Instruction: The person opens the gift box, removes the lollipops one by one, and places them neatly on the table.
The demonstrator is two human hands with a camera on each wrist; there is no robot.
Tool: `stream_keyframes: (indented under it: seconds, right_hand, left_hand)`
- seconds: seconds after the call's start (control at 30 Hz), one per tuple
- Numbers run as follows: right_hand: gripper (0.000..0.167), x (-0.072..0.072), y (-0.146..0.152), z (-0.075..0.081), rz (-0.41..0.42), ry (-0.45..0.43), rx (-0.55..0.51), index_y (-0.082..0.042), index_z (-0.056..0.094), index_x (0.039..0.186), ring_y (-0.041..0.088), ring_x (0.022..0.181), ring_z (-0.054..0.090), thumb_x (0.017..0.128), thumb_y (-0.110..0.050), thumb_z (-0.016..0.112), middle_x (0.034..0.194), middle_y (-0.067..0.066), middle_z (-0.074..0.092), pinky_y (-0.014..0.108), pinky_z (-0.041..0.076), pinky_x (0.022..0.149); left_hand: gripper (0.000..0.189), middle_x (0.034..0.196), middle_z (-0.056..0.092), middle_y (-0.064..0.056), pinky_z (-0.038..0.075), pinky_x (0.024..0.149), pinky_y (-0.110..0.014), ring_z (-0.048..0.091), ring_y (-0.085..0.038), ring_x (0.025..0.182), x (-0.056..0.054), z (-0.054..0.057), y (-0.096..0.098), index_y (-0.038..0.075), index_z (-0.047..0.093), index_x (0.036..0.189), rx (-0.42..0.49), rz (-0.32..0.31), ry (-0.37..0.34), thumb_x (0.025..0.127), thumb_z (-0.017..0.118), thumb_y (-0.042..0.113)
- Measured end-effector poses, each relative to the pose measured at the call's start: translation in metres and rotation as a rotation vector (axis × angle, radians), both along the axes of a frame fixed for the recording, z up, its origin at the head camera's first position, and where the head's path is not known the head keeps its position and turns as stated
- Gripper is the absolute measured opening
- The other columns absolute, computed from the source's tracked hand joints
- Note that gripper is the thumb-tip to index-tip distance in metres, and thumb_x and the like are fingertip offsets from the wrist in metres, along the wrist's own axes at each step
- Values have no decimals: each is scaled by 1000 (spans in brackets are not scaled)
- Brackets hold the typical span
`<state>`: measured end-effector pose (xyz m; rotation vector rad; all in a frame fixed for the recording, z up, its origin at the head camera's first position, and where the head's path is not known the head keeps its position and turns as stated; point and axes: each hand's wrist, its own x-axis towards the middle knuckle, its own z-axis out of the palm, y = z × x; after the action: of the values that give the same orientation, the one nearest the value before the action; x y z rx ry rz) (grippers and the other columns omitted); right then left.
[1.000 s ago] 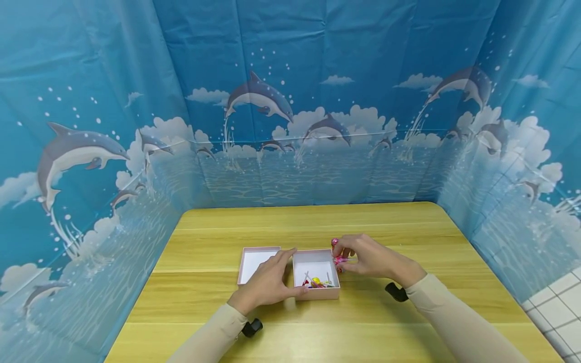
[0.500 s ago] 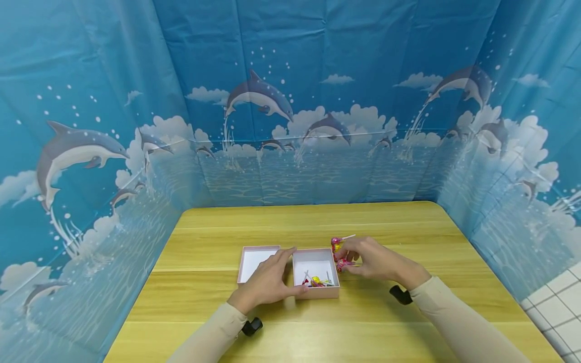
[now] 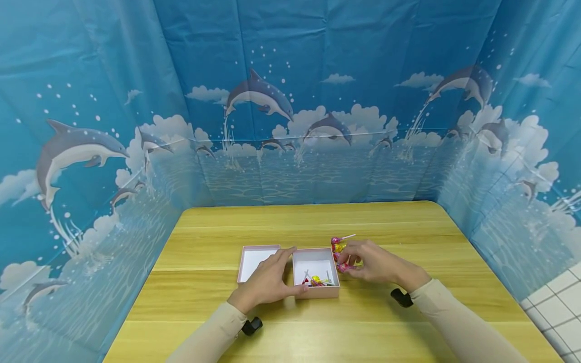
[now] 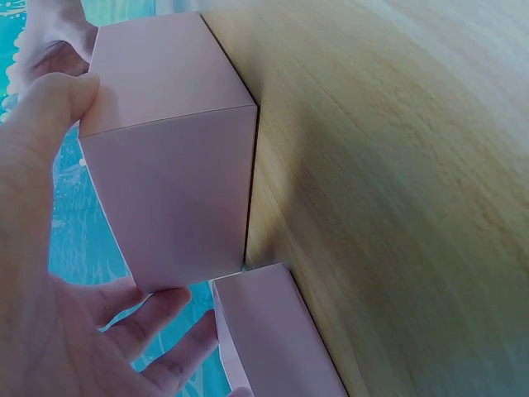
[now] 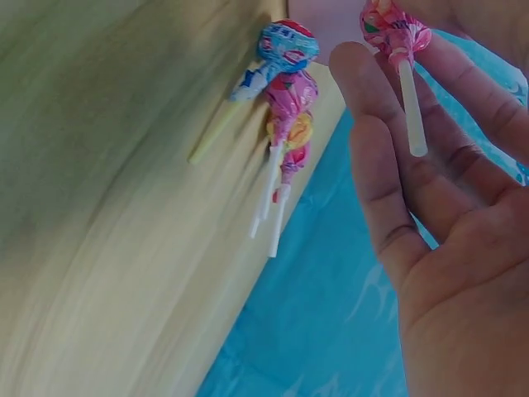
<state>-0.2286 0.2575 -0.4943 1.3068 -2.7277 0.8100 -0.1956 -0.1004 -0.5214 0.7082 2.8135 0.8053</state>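
Observation:
A pink open-topped box [image 3: 316,292] stands on the table, with several wrapped lollipops [image 3: 316,282] inside along its near wall. My left hand [image 3: 269,283] spans the box's left side and grips it. In the left wrist view the thumb [image 4: 81,93] presses one wall and the fingertips touch the opposite edge. Beside the box's right wall, my right hand [image 3: 375,263] pinches a pink lollipop [image 5: 395,33] by its wrapped head, its stick pointing back toward the palm. Just beyond lie several more, including a blue lollipop [image 5: 287,47] and a pink-purple lollipop [image 5: 291,95].
The box's shallow lid [image 3: 257,263], white inside, lies left of the box, partly behind my left hand. A wood-grain table [image 3: 218,322] bears everything. A blue dolphin-print curtain [image 3: 290,176] hangs around its back and sides.
My right hand has drawn back slightly toward me and to the right, with the pink lollipop between its fingers. More of the lollipops beyond it now show. My left hand and the box stay put.

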Motion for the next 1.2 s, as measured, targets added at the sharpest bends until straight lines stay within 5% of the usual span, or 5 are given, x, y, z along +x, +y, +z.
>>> stream_keyframes:
  seconds: [0.5,1.2]
  right_hand:
    - [12,0,-1,-11,-29,-49,37,-18,87,114,9,95,73,103,-13,90,112,-6,81,30,67,84]
    - [15,0,-2,-20,-70,-75,90,-20,85,112,10,99,69,101,-12,91,114,-9,77,37,66,90]
  left_hand:
    - [114,188,42,-17,38,139,-75,35,-45,178,0,0,1,22,33,186,-13,-3,11,98,78,80]
    - [114,189,41,-16,37,139,-76,33,-44,179,-1,-1,1,22,34,185,-7,1,7,98,77,81]
